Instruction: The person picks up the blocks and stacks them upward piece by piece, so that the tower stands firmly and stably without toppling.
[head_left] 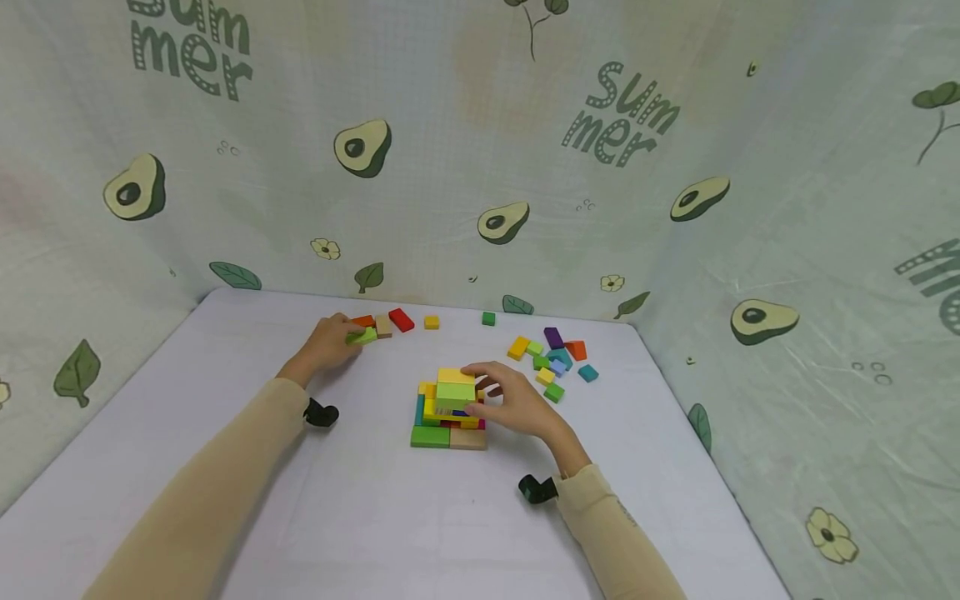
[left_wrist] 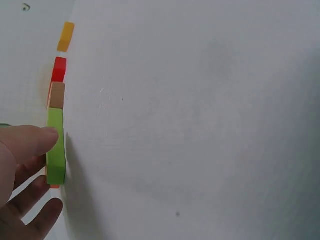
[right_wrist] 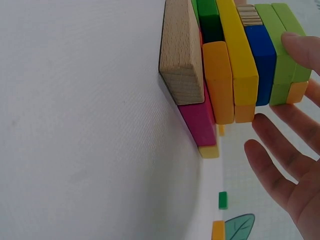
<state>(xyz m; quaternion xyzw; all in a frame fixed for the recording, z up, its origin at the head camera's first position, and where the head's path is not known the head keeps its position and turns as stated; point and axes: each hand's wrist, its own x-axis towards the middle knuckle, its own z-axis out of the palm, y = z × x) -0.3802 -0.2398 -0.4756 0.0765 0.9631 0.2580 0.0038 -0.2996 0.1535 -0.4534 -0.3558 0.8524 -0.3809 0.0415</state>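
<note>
At the far left of the table, my left hand (head_left: pixel 330 342) pinches a light green block (left_wrist: pixel 56 150), thumb on its face and the other fingers behind. This block sits beside a wooden block (head_left: pixel 383 326) and an orange-red block (head_left: pixel 363 321). In the middle stands a layered stack of coloured blocks (head_left: pixel 431 437), with light green and wooden blocks at its base. My right hand (head_left: pixel 517 402) holds the stack's top at its right side. In the right wrist view the thumb presses the upper light green blocks (right_wrist: pixel 281 60), and the lower fingers are spread apart.
A red block (head_left: pixel 401 320), a yellow block (head_left: pixel 431 322) and a dark green block (head_left: pixel 488 318) lie along the far edge. Right of the stack is a loose group of several blocks, including a purple block (head_left: pixel 553 337). A printed cloth (head_left: pixel 435 267) hangs behind the table.
</note>
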